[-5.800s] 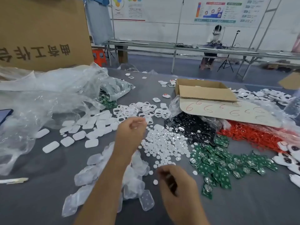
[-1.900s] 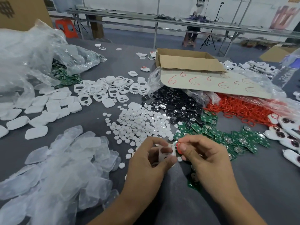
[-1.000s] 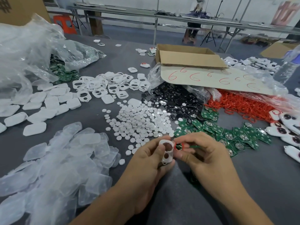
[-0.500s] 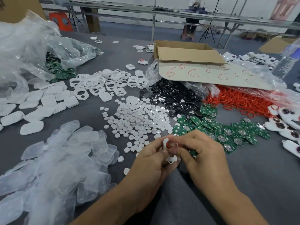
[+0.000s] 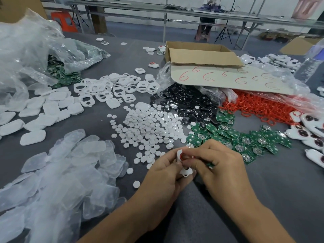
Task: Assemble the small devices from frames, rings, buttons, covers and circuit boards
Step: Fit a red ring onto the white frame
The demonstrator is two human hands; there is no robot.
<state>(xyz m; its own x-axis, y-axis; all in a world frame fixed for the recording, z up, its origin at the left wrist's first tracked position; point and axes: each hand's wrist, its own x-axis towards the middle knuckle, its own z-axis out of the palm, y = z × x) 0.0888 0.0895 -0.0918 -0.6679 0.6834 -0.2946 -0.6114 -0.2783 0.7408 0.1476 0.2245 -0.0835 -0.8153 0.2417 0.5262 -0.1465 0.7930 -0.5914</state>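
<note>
My left hand (image 5: 164, 174) grips a white frame (image 5: 185, 171) upright at the table's near middle. My right hand (image 5: 220, 165) presses against the frame from the right, its fingertips on a red ring (image 5: 182, 156) seated in the frame's upper hole. Most of the frame is hidden by my fingers. On the grey table lie piles of white frames (image 5: 112, 88), white round buttons (image 5: 149, 127), black discs (image 5: 184, 104), red rings (image 5: 254, 106) and green circuit boards (image 5: 245, 137).
Clear covers (image 5: 70, 163) are heaped at the near left, white back shells (image 5: 35, 116) beyond them. A plastic bag (image 5: 26, 55) with more boards is at the far left. A cardboard box (image 5: 201, 53) stands behind the discs. Finished devices (image 5: 308, 135) line the right edge.
My hands came together over the frame. The red ring moved from my right fingertips into the frame's upper hole, and my right fingers now press on it.
</note>
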